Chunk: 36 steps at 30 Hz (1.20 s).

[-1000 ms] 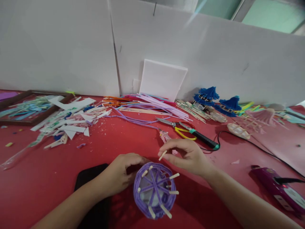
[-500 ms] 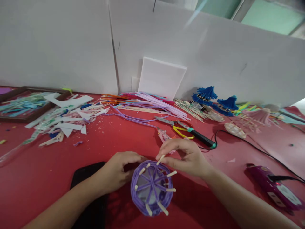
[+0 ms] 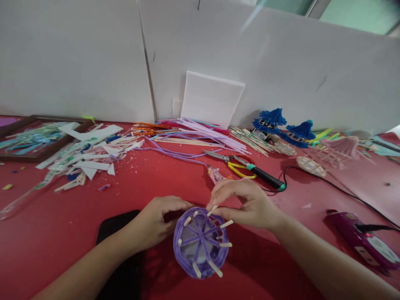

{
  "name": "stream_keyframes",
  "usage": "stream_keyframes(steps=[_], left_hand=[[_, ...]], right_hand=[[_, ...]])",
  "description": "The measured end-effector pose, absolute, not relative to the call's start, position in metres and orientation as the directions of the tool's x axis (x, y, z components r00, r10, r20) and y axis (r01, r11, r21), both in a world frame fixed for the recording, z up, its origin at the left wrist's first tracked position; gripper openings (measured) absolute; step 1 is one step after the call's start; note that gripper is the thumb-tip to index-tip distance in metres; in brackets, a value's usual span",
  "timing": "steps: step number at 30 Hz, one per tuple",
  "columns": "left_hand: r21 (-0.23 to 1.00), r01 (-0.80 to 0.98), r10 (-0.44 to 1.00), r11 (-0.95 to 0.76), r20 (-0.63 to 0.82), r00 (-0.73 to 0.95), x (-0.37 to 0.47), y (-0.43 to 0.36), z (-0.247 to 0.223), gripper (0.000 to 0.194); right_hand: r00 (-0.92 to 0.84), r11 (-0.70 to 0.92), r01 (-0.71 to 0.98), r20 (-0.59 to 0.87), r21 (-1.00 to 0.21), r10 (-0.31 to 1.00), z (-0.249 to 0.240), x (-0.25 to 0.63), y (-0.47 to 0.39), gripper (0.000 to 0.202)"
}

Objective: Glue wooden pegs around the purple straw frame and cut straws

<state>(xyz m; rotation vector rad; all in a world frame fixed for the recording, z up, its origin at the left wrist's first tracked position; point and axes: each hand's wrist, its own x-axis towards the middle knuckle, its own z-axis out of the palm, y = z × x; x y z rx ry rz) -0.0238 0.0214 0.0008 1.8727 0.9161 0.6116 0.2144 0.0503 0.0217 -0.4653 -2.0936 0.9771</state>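
A round purple basket (image 3: pixel 200 271) of wound fuzzy stems is held up over the red table, its opening crossed by purple spokes. Several pale wooden sticks stick out around its ring. My left hand (image 3: pixel 159 221) is closed on the basket's left side, with the fingertips hidden behind it. At the upper right of the ring, my right hand (image 3: pixel 243 204) pinches one pale stick (image 3: pixel 212 210) between thumb and fingers. Just beyond that hand lies a glue gun's pinkish, crusted nozzle (image 3: pixel 215 174), partly hidden by the fingers.
Scissors (image 3: pixel 237 168) and black-handled pliers (image 3: pixel 265 177) lie ahead. Purple pipe cleaners (image 3: pixel 215 137) are heaped by the wall (image 3: pixel 93 58). Paper scraps (image 3: pixel 90 137) and a framed tray (image 3: pixel 40 156) sit left, a black phone (image 3: pixel 117 266) under my left arm, a magenta power strip (image 3: pixel 359 239) right.
The view has shifted slightly, and the basket with both hands appears a little farther right. Both hands keep the same hold, the right still pinching the stick.
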Motion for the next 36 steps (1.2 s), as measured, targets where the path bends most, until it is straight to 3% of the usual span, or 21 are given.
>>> stream_keyframes(steps=[20,36], left_hand=[[0.911,0.321,0.804,-0.259,0.019,0.594,-0.0251,0.0212,-0.0004,0.024],[0.905,0.326,0.803,-0.272,0.027,0.596,-0.0248,0.0219,0.0016,0.025]], right_hand=[[-0.666,0.662,0.031,0.478,-0.749,0.573,0.0208,0.2115,0.0506,0.007],[-0.683,0.67,-0.045,0.512,-0.741,0.521,0.0193,0.2093,0.0528,0.008]])
